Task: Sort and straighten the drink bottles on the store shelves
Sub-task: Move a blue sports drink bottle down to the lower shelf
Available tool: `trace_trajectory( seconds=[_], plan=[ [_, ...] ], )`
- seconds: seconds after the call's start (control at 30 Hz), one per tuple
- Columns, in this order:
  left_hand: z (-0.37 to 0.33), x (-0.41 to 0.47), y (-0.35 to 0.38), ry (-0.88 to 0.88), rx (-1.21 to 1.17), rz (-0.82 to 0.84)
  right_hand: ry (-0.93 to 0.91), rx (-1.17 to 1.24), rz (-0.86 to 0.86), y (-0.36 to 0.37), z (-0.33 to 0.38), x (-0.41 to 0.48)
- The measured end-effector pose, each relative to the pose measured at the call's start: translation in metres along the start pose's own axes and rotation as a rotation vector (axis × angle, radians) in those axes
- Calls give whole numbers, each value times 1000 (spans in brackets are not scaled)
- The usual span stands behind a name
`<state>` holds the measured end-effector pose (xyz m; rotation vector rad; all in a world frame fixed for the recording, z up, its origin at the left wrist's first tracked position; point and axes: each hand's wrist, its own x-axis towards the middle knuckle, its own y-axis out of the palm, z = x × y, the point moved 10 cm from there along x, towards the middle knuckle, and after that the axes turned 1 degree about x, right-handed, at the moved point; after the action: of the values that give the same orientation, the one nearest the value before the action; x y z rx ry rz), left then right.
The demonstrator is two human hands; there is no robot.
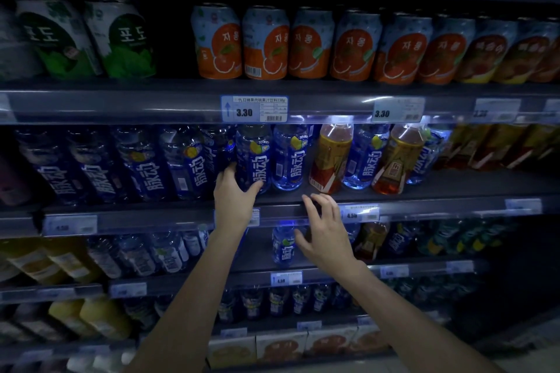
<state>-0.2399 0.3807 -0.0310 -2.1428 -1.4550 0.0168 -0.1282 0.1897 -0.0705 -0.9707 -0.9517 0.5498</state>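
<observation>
A row of blue drink bottles stands on the middle shelf [424,188]. My left hand [233,197] wraps around the base of one blue bottle [254,157] near the shelf's centre. To its right stands another blue bottle [289,157], then a red-and-yellow tea bottle [330,160], a blue bottle [362,157] and a second tea bottle [395,160], both tea bottles tilted among the blue ones. My right hand [325,233] hovers with fingers spread in front of the shelf edge, below the first tea bottle, holding nothing.
Orange and green cans [266,42] fill the shelf above. Below, a lone blue bottle [283,247] stands behind my right hand, with clear and yellow bottles [69,263] to the left. More tea bottles [497,145] sit far right. Price tags [254,109] line the shelf edges.
</observation>
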Motion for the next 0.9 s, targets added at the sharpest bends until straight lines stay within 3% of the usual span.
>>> trace_trajectory(
  seconds=[0.2,0.37,0.57,0.9],
  plan=[
    [11,-34,-18,81,49,-32,3,0,1,-2,8,-3],
    [33,-80,-35,114,9,-82,-119,54,-58,0,39,-21],
    [93,-122,-45,8,34,-133,-207,165,31,46,68,-49],
    [201,-140,-12,-219,106,4,-84,95,291,157,69,-72]
  ],
)
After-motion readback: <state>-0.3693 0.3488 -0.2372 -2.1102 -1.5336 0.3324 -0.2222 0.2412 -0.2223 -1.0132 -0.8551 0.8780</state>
